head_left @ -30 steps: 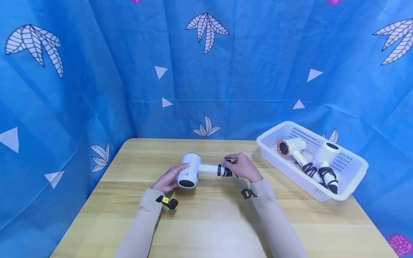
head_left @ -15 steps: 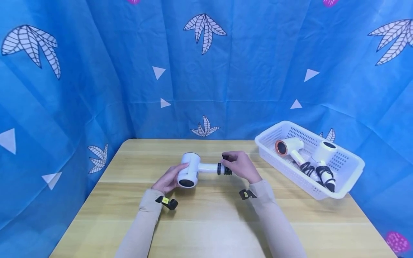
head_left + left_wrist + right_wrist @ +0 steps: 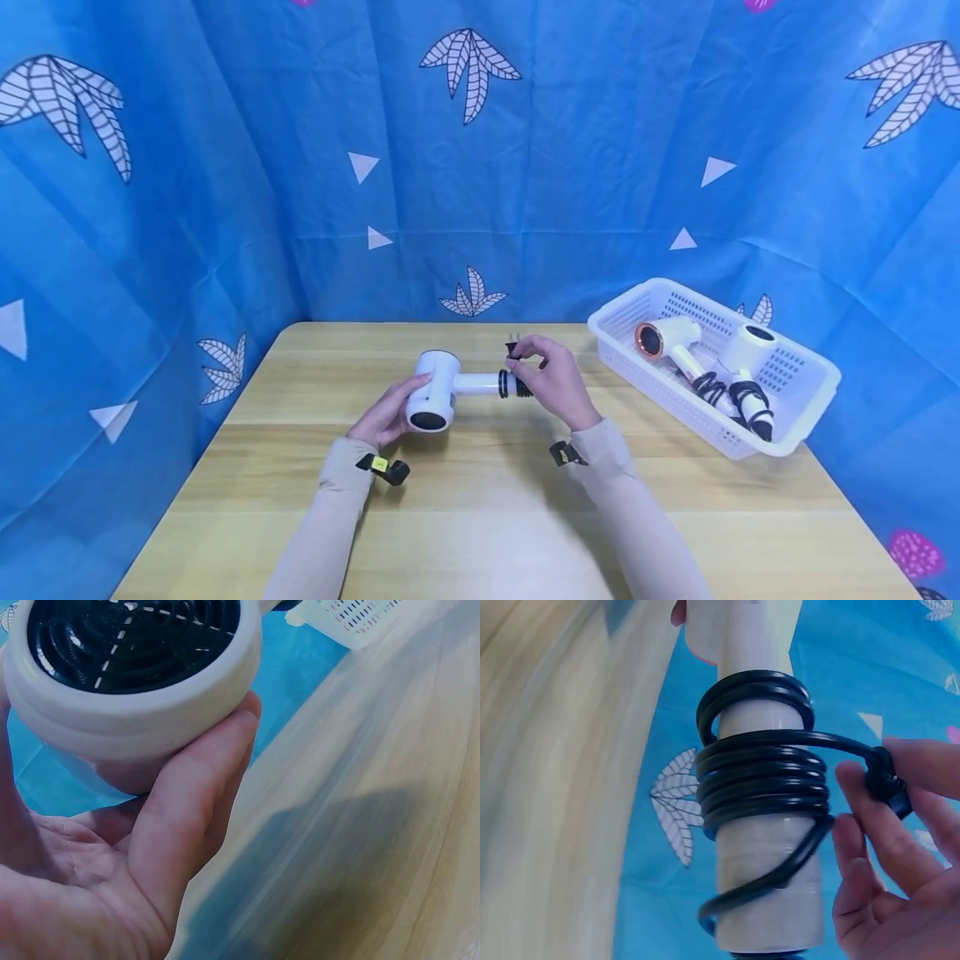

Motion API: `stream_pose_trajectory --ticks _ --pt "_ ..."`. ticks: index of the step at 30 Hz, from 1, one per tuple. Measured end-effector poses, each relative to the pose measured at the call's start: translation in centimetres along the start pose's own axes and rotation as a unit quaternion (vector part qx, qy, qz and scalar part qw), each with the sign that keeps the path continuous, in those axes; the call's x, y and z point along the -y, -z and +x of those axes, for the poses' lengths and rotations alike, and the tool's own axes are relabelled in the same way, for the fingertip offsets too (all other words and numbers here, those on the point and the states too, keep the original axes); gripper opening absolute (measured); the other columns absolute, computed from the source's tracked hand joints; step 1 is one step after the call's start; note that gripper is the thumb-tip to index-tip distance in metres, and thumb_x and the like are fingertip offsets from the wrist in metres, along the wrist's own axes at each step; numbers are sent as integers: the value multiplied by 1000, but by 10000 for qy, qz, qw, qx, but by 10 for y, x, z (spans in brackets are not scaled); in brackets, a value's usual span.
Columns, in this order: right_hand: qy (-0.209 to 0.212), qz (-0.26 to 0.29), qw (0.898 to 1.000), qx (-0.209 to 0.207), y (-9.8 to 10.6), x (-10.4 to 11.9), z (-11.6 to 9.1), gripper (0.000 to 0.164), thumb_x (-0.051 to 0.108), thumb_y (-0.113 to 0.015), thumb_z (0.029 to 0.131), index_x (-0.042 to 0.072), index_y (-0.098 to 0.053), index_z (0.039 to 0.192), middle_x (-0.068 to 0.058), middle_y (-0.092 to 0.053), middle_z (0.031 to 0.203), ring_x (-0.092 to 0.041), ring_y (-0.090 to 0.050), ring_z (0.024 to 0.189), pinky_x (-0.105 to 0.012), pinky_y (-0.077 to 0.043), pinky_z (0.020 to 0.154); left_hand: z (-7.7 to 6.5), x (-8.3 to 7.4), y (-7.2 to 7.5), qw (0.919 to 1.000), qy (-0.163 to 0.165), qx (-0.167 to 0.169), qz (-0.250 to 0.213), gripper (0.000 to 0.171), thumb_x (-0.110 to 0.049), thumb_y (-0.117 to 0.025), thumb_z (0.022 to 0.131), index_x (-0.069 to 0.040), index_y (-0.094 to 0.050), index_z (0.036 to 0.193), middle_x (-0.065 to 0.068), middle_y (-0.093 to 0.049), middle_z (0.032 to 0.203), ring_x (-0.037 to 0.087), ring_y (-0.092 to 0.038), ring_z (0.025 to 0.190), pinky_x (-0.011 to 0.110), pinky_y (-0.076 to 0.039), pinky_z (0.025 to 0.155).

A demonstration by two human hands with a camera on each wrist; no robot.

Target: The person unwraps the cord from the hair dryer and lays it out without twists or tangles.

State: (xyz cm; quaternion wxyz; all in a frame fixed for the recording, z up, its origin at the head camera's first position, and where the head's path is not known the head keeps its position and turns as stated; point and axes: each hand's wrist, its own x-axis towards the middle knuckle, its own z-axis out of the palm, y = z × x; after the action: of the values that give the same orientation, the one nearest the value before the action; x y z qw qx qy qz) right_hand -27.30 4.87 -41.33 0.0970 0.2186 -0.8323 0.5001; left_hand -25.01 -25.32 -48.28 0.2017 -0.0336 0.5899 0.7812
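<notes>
Plainly, left hand (image 3: 386,415) grips the dryer (image 3: 435,387), right hand (image 3: 557,383) pinches its plug (image 3: 889,789); yellow label (image 3: 379,463) illegible.

1. The right hand (image 3: 553,379) has moved slightly to the far side, its knuckles higher and its index finger more arched.
2. The plug (image 3: 513,348) now shows beyond the handle (image 3: 476,384) of the hair dryer (image 3: 432,392), its prongs (image 3: 514,338) in sight and pointing far; earlier they could not be seen.
3. A dark bit at the handle's right end a second ago is out of sight.
4. The head view has swung slightly right.
</notes>
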Motion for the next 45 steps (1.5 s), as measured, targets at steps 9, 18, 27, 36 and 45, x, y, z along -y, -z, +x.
stream_pose_trajectory --ticks 9,18,27,36,45 --pt "-5 475 9943 950 12 23 -10 66 -2 -78 86 12 -47 143 -14 -71 101 -17 -65 73 -25 -56 62 -3 -5 1 9999 35 -50 -156 55 -39 -51 108 -3 -38 148 1 -71 108 16 -74 97 33 -64 83" --pt "437 150 9660 2545 22 31 -18 22 -3 -74 88 8 -64 104 -6 -68 94 -12 -62 72 -25 -56 63 -5 -7 1 9998 -81 49 -145 46 -38 -49 109 -4 -44 139 0 -74 104 15 -75 93 31 -65 81" --pt "861 -720 9305 3487 18 26 -22 22 0 -71 90 12 -63 107 1 -64 97 -7 -59 78 -23 -54 73 -7 -9 2 9998 -114 19 -171 52 -40 -50 108 -3 -40 144 -1 -73 104 15 -75 93 31 -65 80" --pt "604 -815 9308 3512 15 9 -20 21 27 -78 93 14 -66 104 4 -63 89 -7 -55 74 -24 -49 73 -10 -11 4 9990 -151 -186 -380 41 -40 -48 108 -9 -45 134 -2 -74 101 13 -75 90 30 -65 78" --pt "576 -314 9177 3919 18 -35 -14 31 24 -69 100 10 -72 127 -4 -73 128 -17 -66 112 -28 -56 94 -12 -10 8 9996 -166 -76 -218 44 -39 -48 108 -7 -44 138 -2 -74 103 14 -75 93 31 -64 80"
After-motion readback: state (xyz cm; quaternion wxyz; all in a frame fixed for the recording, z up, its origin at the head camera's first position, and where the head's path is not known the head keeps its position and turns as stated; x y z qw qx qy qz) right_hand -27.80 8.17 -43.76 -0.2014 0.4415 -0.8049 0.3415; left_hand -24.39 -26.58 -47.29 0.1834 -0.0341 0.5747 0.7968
